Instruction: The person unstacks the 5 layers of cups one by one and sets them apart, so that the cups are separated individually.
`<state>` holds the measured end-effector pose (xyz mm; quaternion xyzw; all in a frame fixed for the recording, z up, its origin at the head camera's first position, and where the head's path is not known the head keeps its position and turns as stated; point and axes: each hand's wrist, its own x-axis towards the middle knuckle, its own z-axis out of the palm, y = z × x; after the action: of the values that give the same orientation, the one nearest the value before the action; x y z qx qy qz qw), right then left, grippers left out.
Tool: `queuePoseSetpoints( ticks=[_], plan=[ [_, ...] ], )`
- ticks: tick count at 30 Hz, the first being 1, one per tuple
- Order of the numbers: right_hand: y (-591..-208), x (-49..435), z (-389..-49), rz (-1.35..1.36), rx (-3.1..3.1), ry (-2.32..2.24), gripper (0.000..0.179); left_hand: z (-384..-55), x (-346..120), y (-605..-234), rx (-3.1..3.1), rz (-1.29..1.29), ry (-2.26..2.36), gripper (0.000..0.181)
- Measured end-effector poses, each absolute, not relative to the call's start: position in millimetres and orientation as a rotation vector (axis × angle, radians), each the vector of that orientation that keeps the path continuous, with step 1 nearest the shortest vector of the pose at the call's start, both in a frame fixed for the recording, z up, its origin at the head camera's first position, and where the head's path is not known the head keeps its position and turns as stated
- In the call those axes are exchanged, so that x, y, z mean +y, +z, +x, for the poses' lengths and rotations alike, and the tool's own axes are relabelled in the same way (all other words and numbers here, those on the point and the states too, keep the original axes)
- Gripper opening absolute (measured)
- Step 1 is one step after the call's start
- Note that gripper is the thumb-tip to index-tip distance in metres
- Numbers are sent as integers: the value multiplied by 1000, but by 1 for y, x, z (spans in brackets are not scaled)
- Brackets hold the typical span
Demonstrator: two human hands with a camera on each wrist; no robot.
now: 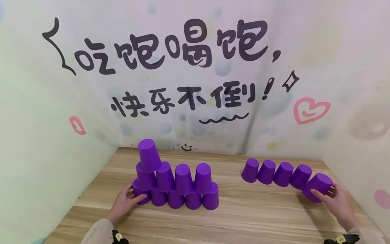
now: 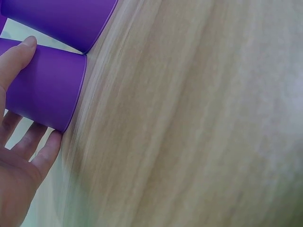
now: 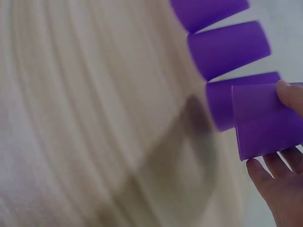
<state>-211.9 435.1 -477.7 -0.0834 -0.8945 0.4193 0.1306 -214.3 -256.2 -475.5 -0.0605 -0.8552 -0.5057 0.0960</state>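
Upside-down purple cups are stacked in tiers at the left of the table. My left hand [image 1: 123, 203] grips the leftmost bottom cup [image 2: 47, 87], thumb on the near side and fingers behind it. Several cups form the bottom row, and a second row rests across them. A single top cup [image 1: 149, 156] sits at the left end, above the leftmost second-row cup [image 1: 145, 178]. At the right, my right hand [image 1: 339, 203] holds another inverted purple cup [image 1: 320, 184] between thumb and fingers. That cup is tilted, off the table, its shadow falling below.
Several inverted purple cups [image 1: 283, 174] stand in a slanting line at the back right, the held cup overlapping the nearest one. The wooden table [image 1: 231, 220] meets a printed cloth backdrop [image 1: 195, 132] behind and at both sides.
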Motion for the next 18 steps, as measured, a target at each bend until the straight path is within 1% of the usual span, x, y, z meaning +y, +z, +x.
queuePoseSetpoints(
  ticks=[1,4,10,18],
  plan=[
    [-481,435,-211,-250,-2615,1224,79,-214,-256,-475,-2534,-182,-1497,60],
    [-482,426,-205,-315,-2659,1213,82,-215,-256,-475,-2536,-183,-1493,60],
    [-474,404,-195,-348,-2667,1212,80,-214,-255,-475,-2536,-187,-1492,60],
    [-475,400,-197,-369,-2649,1219,82,-215,-256,-474,-2542,-176,-1521,60]
  ],
)
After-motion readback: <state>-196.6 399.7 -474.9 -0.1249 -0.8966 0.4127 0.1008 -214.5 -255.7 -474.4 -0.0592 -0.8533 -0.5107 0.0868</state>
